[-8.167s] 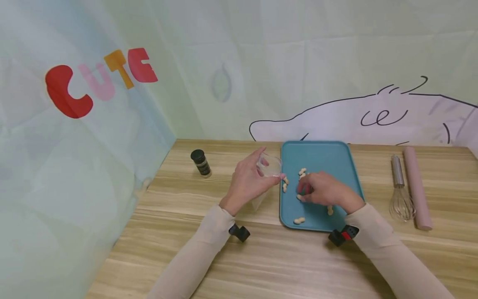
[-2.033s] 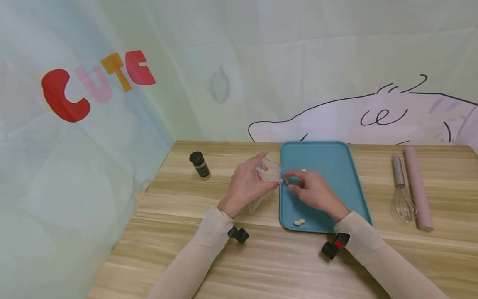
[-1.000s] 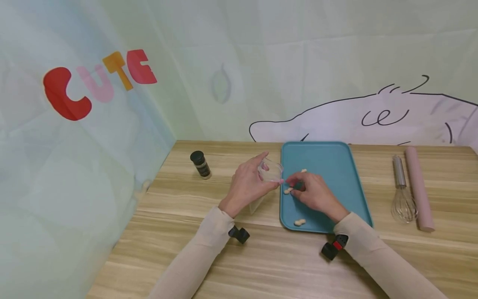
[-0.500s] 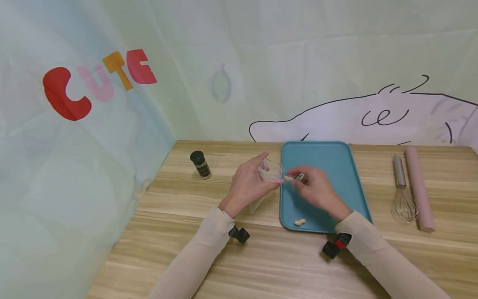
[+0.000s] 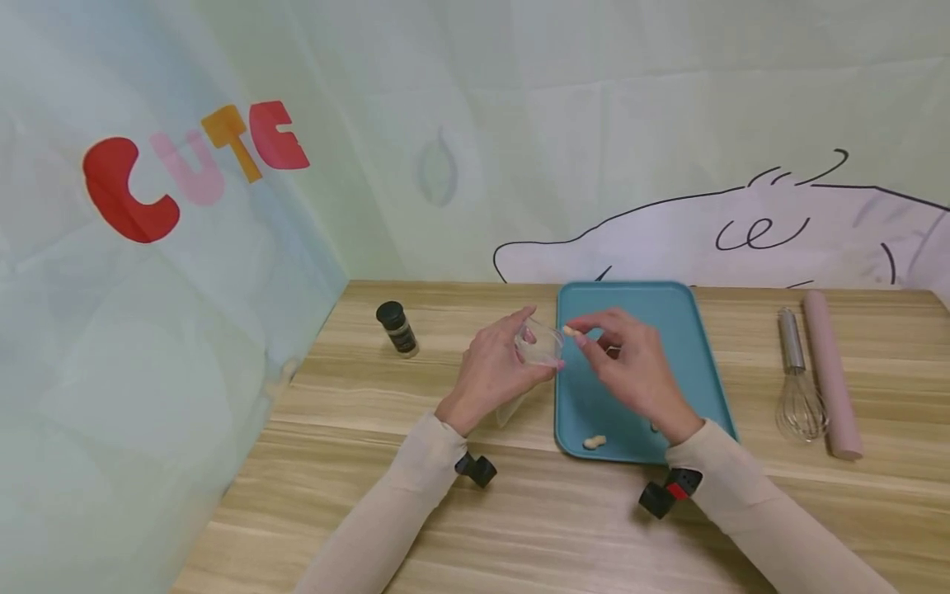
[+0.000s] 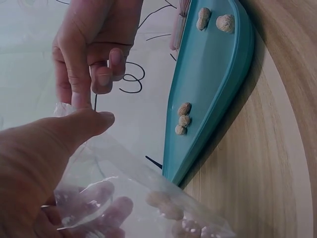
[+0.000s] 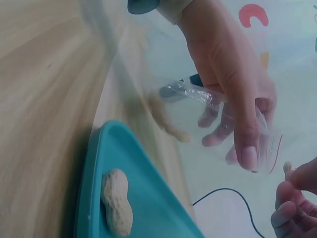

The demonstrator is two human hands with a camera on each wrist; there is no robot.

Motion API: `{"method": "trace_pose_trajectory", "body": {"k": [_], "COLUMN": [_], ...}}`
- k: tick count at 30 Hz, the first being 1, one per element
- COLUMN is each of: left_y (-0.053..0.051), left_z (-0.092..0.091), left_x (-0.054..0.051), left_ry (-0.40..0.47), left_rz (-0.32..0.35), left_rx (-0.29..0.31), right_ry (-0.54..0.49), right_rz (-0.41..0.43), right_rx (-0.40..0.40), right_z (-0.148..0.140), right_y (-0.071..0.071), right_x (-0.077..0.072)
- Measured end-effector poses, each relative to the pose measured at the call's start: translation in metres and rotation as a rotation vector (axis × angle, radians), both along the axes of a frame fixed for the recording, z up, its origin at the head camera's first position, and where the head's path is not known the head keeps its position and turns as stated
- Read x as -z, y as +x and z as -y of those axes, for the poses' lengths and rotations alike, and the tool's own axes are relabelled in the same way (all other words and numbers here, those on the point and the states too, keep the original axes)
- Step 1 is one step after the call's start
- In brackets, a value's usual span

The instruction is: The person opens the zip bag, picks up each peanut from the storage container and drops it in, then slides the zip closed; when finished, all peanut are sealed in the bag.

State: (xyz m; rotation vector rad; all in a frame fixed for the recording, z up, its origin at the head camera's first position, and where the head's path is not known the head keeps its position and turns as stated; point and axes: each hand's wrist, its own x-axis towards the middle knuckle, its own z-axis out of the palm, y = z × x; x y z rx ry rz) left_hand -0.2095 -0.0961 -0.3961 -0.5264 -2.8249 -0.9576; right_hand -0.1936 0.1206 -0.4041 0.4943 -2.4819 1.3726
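My left hand [image 5: 493, 363] grips a clear plastic zip bag [image 5: 540, 342] by its rim, thumb and fingers spreading the mouth toward the tray. Several peanuts [image 6: 163, 204] show through the film in the left wrist view. Right at that mouth, my right hand [image 5: 634, 363] pinches a peanut [image 5: 570, 331] between thumb and fingertip; the right wrist view shows its end too. Below, the blue tray [image 5: 649, 305] carries a peanut [image 5: 594, 442] near its front left corner and another peanut [image 5: 654, 427] partly behind my right wrist. A further peanut [image 6: 184, 119] on the tray appears only in the left wrist view.
A black-capped seasoning bottle [image 5: 397, 328] stands at the left of the wooden table [image 5: 519, 528]. To the right of the tray lie a wire whisk [image 5: 801, 388] and a pink rolling pin [image 5: 831, 375]. A printed cloth [image 5: 416, 107] hangs behind the table.
Fewer peanuts lie on the tray than eight seconds ago. Within the last second my right hand has picked one from the tray's left side and raised it to the bag's mouth. My left hand stays put.
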Motion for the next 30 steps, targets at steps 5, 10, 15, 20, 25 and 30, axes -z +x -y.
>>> {"method": "trace_pose_trajectory", "body": {"k": [5, 10, 15, 20, 25, 30], "left_y": [0.0, 0.0, 0.001, 0.001, 0.0, -0.001], "left_z": [0.0, 0.0, 0.0, 0.0, 0.001, 0.002], "left_x": [0.001, 0.0, 0.0, -0.001, -0.001, -0.001], "left_ry": [-0.01, -0.027, -0.025, -0.021, -0.022, -0.022], "left_rz": [-0.001, 0.012, 0.029, 0.041, 0.025, 0.009], "left_rx": [0.004, 0.001, -0.001, -0.006, -0.01, -0.019], "right_ry": [-0.015, -0.006, 0.002, -0.006, -0.013, 0.032], "right_rz": [-0.012, -0.002, 0.006, 0.021, 0.03, 0.088], "right_rx": [-0.034, -0.057, -0.072, -0.082, -0.106, -0.21], "right_z": [0.004, 0.006, 0.007, 0.008, 0.005, -0.007], "right_y": [0.003, 0.004, 0.004, 0.004, 0.003, -0.002], "right_x": [-0.002, -0.003, -0.001, -0.001, -0.002, -0.008]}}
